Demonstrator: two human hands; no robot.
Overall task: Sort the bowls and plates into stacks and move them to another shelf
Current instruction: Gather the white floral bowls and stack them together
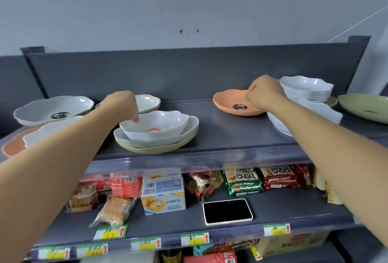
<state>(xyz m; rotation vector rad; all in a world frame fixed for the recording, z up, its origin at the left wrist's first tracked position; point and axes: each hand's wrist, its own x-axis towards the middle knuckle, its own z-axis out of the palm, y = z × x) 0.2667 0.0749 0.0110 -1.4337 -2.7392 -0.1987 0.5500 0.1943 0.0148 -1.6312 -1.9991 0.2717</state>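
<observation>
A white scalloped bowl [155,125] sits on a white ribbed plate [192,125], which rests on a pale yellow plate [159,147], mid top shelf. My left hand [121,105] curls down over the bowl's left rim with its fingers closed on it. An orange plate [228,99] with a dark sticker lies further right. My right hand [264,92] pinches its right rim. Behind that hand stands a stack of white bowls [306,89]. Another white bowl [281,124] lies partly hidden under my right forearm.
At the left of the grey top shelf [231,132] lie a white scalloped plate stack [52,107], an orange plate [12,145] and a bowl [149,101] behind my left hand. A green plate [365,107] sits far right. The lower shelf holds snack packs and a phone [227,211].
</observation>
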